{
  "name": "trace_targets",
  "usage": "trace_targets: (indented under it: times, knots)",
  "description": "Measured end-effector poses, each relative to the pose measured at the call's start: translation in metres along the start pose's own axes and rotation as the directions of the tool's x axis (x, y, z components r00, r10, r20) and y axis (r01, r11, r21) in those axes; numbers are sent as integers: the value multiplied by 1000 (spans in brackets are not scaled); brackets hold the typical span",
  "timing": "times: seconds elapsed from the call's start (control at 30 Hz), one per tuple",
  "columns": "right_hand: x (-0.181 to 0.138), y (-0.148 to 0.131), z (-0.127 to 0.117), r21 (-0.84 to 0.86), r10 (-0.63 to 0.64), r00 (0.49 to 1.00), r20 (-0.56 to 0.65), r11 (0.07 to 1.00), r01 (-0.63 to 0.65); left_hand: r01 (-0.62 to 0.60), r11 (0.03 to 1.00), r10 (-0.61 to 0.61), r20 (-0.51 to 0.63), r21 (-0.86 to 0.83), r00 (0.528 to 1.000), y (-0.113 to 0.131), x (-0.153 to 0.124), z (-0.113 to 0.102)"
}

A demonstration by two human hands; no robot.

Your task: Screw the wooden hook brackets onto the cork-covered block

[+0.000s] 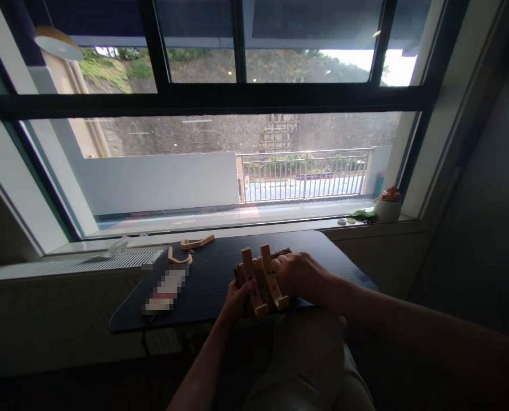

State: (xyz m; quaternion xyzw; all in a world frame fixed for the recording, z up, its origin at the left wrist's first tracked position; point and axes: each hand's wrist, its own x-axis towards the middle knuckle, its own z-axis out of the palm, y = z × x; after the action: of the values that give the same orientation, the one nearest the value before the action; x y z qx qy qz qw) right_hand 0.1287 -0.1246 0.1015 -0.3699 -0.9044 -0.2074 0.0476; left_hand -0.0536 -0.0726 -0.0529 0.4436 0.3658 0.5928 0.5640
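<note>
A light wooden assembly (pixel 261 281) with two upright hooked slats stands near the front edge of a small dark table (pixel 207 279). My left hand (pixel 237 298) grips its lower left side, fingers curled around the wood. My right hand (pixel 299 274) is closed over its right side and top. Two loose curved wooden pieces lie farther back on the table: one (pixel 180 258) to the left and another (pixel 197 242) by the far edge.
A flat packet (pixel 165 291) lies on the table's left part. A window sill runs behind, with a clear plastic scrap (pixel 115 248) at left and a white pot with an orange top (pixel 388 205) at right. My knee (pixel 310 354) sits under the table edge.
</note>
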Motion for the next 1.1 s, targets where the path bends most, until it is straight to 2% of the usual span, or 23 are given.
trace_targets:
  times: [0.1,0.2,0.37,0.5,0.57,0.67,0.8,0.9,1.1]
  knots:
    - [1,2,1,54,150,988,34,987,-151,10,1000,-10,-12,-8,1000,3,-3,3]
    - [2,0,-3,52,191,981,43,980,-193,6,1000,-6,-8,-22,1000,4,-3,4]
    - [0,-5,-13,54,92,996,9,994,-93,-10,1000,10,19,-29,1000,0,0,1]
    - [1,-5,-11,2,-10,1000,5,1000,10,-16,1000,16,2,-3,1000,-3,1,-1]
    - [2,-4,-6,22,30,1000,3,999,-30,-9,1000,9,-3,-2,1000,-2,0,-1]
    - [2,-3,-1,67,155,987,40,985,-158,5,1000,-5,-3,-12,1000,1,-2,1]
    - [-2,-4,-6,59,237,968,86,968,-242,-5,1000,5,-18,-19,1000,4,-4,5]
    - [-5,-6,-12,58,188,981,53,980,-191,-7,1000,7,-1,-25,1000,2,-2,4]
    - [-4,-8,-6,-72,-56,998,21,996,58,-12,1000,12,-18,0,1000,-4,2,-1]
